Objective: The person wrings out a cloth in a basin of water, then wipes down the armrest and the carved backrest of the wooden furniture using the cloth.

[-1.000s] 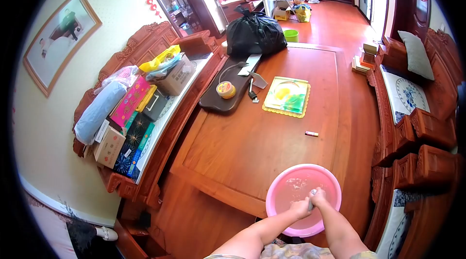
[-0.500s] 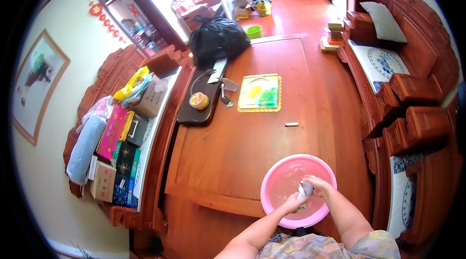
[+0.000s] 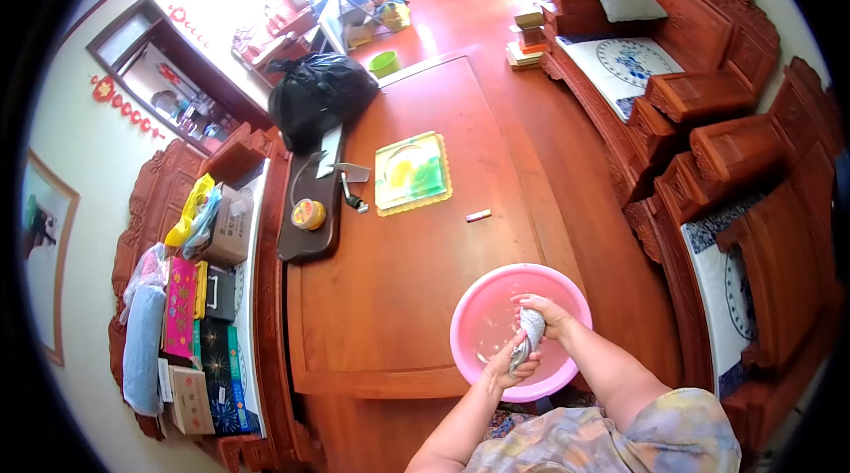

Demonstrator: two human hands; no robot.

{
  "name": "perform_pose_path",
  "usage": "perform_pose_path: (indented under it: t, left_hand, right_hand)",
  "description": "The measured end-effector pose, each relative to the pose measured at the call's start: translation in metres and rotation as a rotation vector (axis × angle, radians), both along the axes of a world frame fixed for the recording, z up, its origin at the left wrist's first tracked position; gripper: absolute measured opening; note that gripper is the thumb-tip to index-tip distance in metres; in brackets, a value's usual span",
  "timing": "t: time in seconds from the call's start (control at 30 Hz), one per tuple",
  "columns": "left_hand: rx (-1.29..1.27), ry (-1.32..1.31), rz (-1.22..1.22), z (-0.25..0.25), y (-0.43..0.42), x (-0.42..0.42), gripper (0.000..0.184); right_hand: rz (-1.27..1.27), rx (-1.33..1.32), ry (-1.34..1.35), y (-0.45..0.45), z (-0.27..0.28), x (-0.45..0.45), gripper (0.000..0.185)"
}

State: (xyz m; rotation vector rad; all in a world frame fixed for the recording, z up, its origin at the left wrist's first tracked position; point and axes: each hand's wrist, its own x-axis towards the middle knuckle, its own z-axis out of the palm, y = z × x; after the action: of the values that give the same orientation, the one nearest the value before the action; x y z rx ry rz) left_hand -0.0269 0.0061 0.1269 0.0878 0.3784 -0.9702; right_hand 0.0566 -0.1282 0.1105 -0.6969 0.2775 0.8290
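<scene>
A pink basin (image 3: 462, 331) with water in it stands at the near end of the wooden table. Over it, both hands are closed around a bunched, grey-white cloth (image 3: 532, 324). My left hand (image 3: 509, 364) grips the lower end, its fingers wrapped round the fabric. Higher up and to the right, my right hand (image 3: 551, 314) holds the upper end. Part of the cloth is hidden by the fingers.
On the wooden table (image 3: 381, 296) lie a small white tube (image 3: 478, 216), a yellow-green square tray (image 3: 413, 174) and a dark tea tray (image 3: 305, 247) bearing a round yellow tub (image 3: 308, 214). A black bag (image 3: 319, 96) sits behind. Carved seats (image 3: 744, 278) flank the right side.
The view has turned, so the room has shifted left in the picture. Both hands still hold the cloth over the basin, and more of its grey-white length shows between them.
</scene>
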Motion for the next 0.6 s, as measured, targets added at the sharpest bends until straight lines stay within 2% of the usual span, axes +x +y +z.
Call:
perform_pose_path:
  t: [0.03, 0.07, 0.17, 0.23, 0.3, 0.33, 0.37, 0.43, 0.47, 0.53, 0.57, 0.6]
  left_hand:
    - [0.143, 0.018, -0.023, 0.0, 0.002, 0.002, 0.052]
    - [0.054, -0.001, -0.015, -0.004, 0.004, 0.002, 0.052]
    - [0.057, -0.054, 0.035, -0.007, 0.005, -0.001, 0.052]
    - [0.042, -0.079, 0.018, -0.004, 0.005, 0.001, 0.047]
    - [0.431, -0.203, -0.08, -0.001, 0.003, 0.003, 0.04]
    - [0.553, -0.201, -0.123, 0.002, 0.0, 0.005, 0.028]
    - [0.553, -0.201, -0.126, 0.003, -0.002, 0.006, 0.028]
    - [0.931, -0.254, -0.248, 0.003, -0.005, 0.01, 0.023]
    - [0.931, -0.254, -0.248, 0.007, -0.008, 0.012, 0.023]
    - [1.165, -0.31, -0.329, 0.018, -0.015, 0.014, 0.023]
    - [1.163, -0.314, -0.326, 0.013, -0.018, 0.015, 0.023]
    - [1.266, -0.347, -0.391, 0.003, -0.022, 0.014, 0.025]
  right_hand:
    - [-0.019, -0.007, 0.006, 0.001, 0.002, 0.0, 0.024]
    - [-0.032, -0.07, -0.013, 0.001, 0.003, 0.0, 0.022]
    - [-0.088, -0.168, -0.025, 0.004, 0.002, 0.0, 0.019]
    - [-0.034, -0.225, -0.044, 0.004, 0.003, 0.0, 0.015]
    - [-0.015, -0.239, -0.034, 0.006, 0.001, 0.002, 0.016]
    - [-0.036, -0.361, -0.149, 0.012, -0.015, 0.002, 0.016]
    - [-0.055, -0.483, -0.265, 0.016, -0.02, 0.001, 0.017]
    - [-0.062, -0.55, -0.308, 0.021, -0.032, -0.001, 0.019]
    - [0.005, -0.692, -0.326, 0.024, -0.039, 0.0, 0.021]
    - [0.111, -0.94, -0.361, 0.027, -0.006, -0.002, 0.024]
    - [0.11, -0.943, -0.365, 0.029, -0.008, -0.001, 0.024]
    - [0.202, -1.116, -0.459, 0.031, -0.016, -0.001, 0.024]
